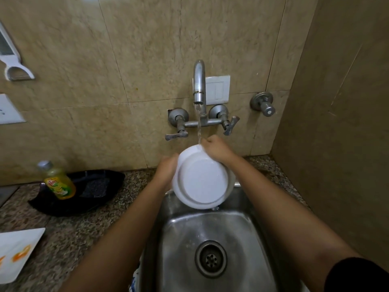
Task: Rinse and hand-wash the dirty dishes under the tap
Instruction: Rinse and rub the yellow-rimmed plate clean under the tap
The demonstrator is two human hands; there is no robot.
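- Sink [237,226]: brushed steel, wet sheen.
- Plate [203,182]: smooth, glossy white.
- Tap [199,81]: dull metal.
- Countertop [80,232]: speckled polished stone.
- Wall tiles [126,49]: smooth, beige, marbled.

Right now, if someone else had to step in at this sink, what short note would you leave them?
Left hand: grip on the left edge of the white plate.
Right hand: grip on the plate's top edge, in the water stream.
Plate is tilted over the steel sink, underside toward the camera; the tap is running.
Dish soap bottle stands on the counter to the left, by a black tray.
Done: plate is under the water. Left: finish rinsing; another white plate lies on the counter at far left.
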